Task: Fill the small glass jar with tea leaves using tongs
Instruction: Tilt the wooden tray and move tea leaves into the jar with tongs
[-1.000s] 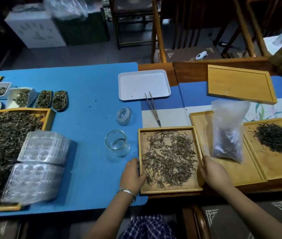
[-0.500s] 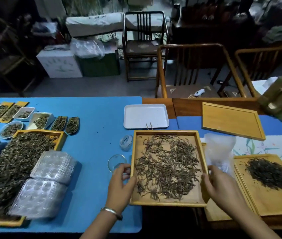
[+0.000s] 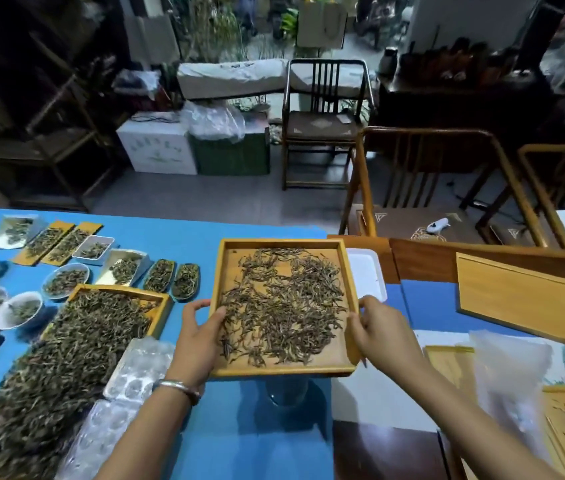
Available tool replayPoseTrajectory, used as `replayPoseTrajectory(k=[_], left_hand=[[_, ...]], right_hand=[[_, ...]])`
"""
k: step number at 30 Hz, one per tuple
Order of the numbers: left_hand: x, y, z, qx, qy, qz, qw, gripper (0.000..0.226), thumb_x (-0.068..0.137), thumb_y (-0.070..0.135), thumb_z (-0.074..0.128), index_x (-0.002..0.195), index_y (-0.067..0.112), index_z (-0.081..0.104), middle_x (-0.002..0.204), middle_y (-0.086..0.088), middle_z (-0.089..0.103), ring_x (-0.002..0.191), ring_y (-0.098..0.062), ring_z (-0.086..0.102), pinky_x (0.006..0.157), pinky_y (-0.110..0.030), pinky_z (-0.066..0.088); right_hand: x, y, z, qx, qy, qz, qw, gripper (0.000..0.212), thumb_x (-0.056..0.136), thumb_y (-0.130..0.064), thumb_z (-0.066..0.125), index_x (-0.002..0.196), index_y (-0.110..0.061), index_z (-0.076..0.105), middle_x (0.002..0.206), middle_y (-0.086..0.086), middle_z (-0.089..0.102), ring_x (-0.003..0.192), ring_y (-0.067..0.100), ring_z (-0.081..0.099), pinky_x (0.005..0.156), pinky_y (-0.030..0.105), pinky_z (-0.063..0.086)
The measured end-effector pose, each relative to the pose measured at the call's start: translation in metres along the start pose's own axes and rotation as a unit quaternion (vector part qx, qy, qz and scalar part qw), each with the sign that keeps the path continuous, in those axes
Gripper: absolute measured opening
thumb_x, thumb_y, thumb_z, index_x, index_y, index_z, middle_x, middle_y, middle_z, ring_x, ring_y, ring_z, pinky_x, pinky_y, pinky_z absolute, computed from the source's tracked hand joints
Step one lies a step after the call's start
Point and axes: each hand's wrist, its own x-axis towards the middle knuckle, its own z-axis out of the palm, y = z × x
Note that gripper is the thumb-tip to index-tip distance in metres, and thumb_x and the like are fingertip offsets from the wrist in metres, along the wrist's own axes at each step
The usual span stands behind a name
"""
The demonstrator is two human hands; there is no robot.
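Observation:
I hold a square wooden tray (image 3: 225, 370) of loose tea leaves (image 3: 284, 303) lifted above the blue table. My left hand (image 3: 198, 341) grips its left rim, thumb over the edge among the leaves. My right hand (image 3: 383, 332) grips the right rim. The small glass jar (image 3: 286, 389) stands on the table under the tray's near edge; only its lower part shows. The tongs are hidden from view.
A large wooden tray of tea leaves (image 3: 66, 362) and clear plastic blister trays (image 3: 135, 372) lie at left, with several small dishes of tea (image 3: 66, 280) behind. A white tray (image 3: 366, 275) sits behind the lifted tray. Wooden trays (image 3: 523, 303) and a plastic bag (image 3: 513, 382) lie at right.
Both hands have lifted the tea tray off the table and carried it up and to the left, over the glass jar. The camera has tilted upward.

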Motion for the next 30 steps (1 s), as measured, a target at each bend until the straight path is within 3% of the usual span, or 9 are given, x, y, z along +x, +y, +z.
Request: replayPoseTrajectory(k=[3,6,10,14,17,20,23,27,30], left_hand=[[0.028,-0.011,-0.02,-0.015,0.005,0.002,1.0,0.019,0.097,0.025,0.053,0.115,0.02,0.049,0.068,-0.012,0.046,0.059,-0.022,0.042,0.041,-0.022,0.035],[0.056,-0.02,-0.04,-0.013,0.008,0.001,1.0,0.021,0.096,0.024,0.055,0.115,0.019,0.05,0.067,-0.002,0.05,0.058,-0.019,0.044,0.045,-0.025,0.04],[0.086,-0.027,-0.057,-0.037,-0.004,-0.021,0.999,0.019,0.095,0.022,0.055,0.113,0.022,0.05,0.082,-0.009,0.059,0.061,-0.021,0.05,0.051,-0.03,0.044],[0.097,-0.042,-0.061,-0.012,-0.007,-0.028,1.0,0.019,0.094,0.026,0.056,0.112,0.028,0.049,0.086,-0.012,0.061,0.068,-0.024,0.052,0.058,-0.033,0.042],[0.097,-0.048,-0.06,-0.012,-0.011,-0.027,0.999,0.022,0.095,0.024,0.055,0.115,0.026,0.048,0.086,-0.01,0.06,0.064,-0.021,0.051,0.052,-0.031,0.042],[0.093,-0.053,-0.058,-0.02,-0.004,-0.024,1.0,0.017,0.095,0.022,0.055,0.107,0.032,0.05,0.086,-0.01,0.059,0.065,-0.022,0.051,0.053,-0.032,0.042],[0.088,-0.053,-0.057,-0.029,0.005,-0.018,0.999,0.021,0.094,0.022,0.056,0.098,0.041,0.051,0.09,-0.01,0.059,0.068,-0.023,0.052,0.055,-0.033,0.043],[0.077,-0.055,-0.058,-0.046,0.009,-0.01,0.999,0.022,0.093,0.024,0.056,0.096,0.045,0.052,0.099,-0.016,0.059,0.072,-0.025,0.052,0.061,-0.036,0.044],[0.071,-0.055,-0.06,-0.054,0.008,-0.008,0.998,0.022,0.094,0.022,0.057,0.098,0.043,0.052,0.107,-0.02,0.058,0.08,-0.028,0.053,0.072,-0.044,0.044]], right_hand=[[0.019,-0.012,0.03,0.07,-0.02,0.034,0.997,0.019,0.095,-0.039,0.049,0.092,-0.021,0.053,0.072,0.0,0.065,0.073,0.024,0.063,0.053,0.033,0.033],[0.04,-0.005,0.059,0.178,-0.028,0.141,0.974,0.037,0.095,-0.052,0.034,0.084,-0.022,0.052,0.073,-0.003,0.066,0.063,0.013,0.06,0.055,0.03,0.041],[0.068,0.044,0.091,0.05,-0.042,0.218,0.974,0.027,0.094,-0.03,0.052,0.103,-0.004,0.052,0.089,0.013,0.061,0.078,0.028,0.055,0.056,0.033,0.036],[0.076,0.078,0.123,-0.021,-0.09,0.27,0.958,0.038,0.09,-0.033,0.058,0.106,-0.001,0.046,0.106,0.02,0.052,0.095,0.036,0.054,0.067,0.038,0.042],[0.074,0.091,0.145,-0.056,-0.1,0.25,0.962,0.038,0.09,-0.036,0.059,0.106,-0.004,0.046,0.105,0.016,0.052,0.094,0.033,0.053,0.062,0.034,0.037],[0.066,0.098,0.158,-0.056,-0.098,0.223,0.968,0.017,0.092,-0.022,0.054,0.093,-0.006,0.05,0.096,0.014,0.056,0.08,0.028,0.051,0.058,0.034,0.037],[0.053,0.094,0.156,-0.012,-0.074,0.217,0.973,0.013,0.094,-0.016,0.05,0.086,-0.006,0.051,0.089,0.014,0.056,0.073,0.026,0.052,0.056,0.033,0.036],[0.026,0.066,0.125,0.075,0.01,0.175,0.982,0.016,0.097,-0.03,0.049,0.104,-0.016,0.05,0.09,0.001,0.055,0.068,0.015,0.055,0.054,0.031,0.041],[0.003,0.035,0.088,0.127,0.023,0.128,0.983,0.019,0.095,-0.041,0.046,0.111,-0.03,0.048,0.069,-0.014,0.058,0.058,0.004,0.056,0.046,0.021,0.037]])
